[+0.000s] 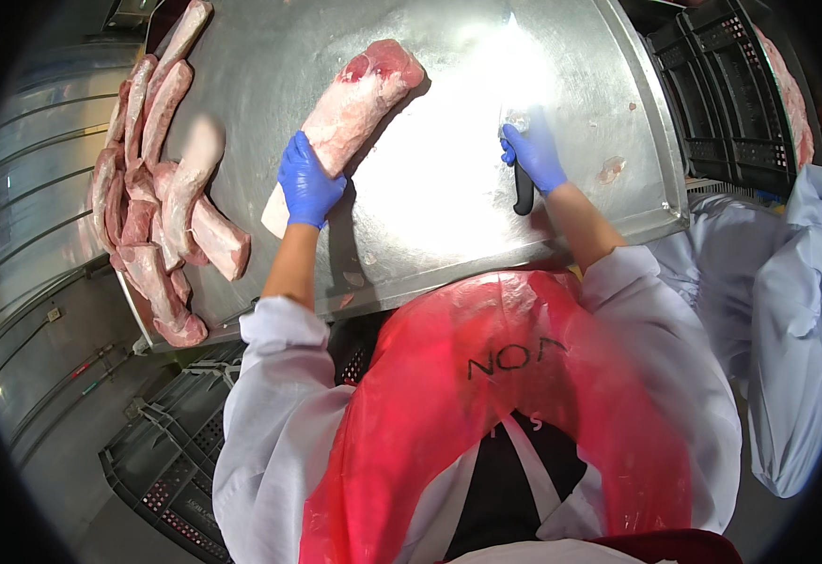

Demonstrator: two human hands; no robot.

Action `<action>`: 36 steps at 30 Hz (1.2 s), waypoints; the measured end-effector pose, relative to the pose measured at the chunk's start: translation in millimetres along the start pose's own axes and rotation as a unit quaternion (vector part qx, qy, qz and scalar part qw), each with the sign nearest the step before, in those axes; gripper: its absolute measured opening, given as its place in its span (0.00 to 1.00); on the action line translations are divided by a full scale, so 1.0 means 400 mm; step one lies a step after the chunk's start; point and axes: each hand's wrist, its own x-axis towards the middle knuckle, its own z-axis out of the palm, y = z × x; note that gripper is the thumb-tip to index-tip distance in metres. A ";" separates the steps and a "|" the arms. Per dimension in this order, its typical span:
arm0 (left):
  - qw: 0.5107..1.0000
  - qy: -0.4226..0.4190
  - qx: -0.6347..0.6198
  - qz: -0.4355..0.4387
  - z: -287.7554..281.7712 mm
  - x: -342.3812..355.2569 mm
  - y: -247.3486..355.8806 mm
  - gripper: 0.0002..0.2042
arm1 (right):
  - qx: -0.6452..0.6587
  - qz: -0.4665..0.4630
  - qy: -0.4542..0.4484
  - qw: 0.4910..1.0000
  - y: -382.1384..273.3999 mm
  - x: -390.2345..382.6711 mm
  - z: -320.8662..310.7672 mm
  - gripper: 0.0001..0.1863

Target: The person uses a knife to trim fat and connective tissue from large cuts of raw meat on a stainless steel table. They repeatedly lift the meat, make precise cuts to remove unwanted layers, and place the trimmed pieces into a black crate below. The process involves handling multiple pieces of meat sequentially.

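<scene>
A long pale slab of raw meat, a loin with a red cut end (359, 103), lies slantwise on the metal table (260, 56). My left hand (308, 183), in a blue glove, is closed around the near part of the loin. To the right, my gloved right hand (535, 155) is closed on a knife, whose black handle (524, 192) sticks out toward me below the fingers. Strong glare on the metal washes out most of the blade beyond the hand. The hands are well apart, and the knife is not touching the loin.
Several long meat strips (162, 113) are heaped along the table's left edge. A black crate (712, 103) stands beyond the right edge, with meat behind it. Another dark crate (171, 470) sits low on the left. A person's pale sleeve (791, 329) is close on the right.
</scene>
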 end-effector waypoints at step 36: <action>0.870 -0.303 -0.381 0.079 0.031 0.292 -0.096 0.34 | -0.199 -0.117 -0.088 0.969 -0.122 0.087 0.228 0.41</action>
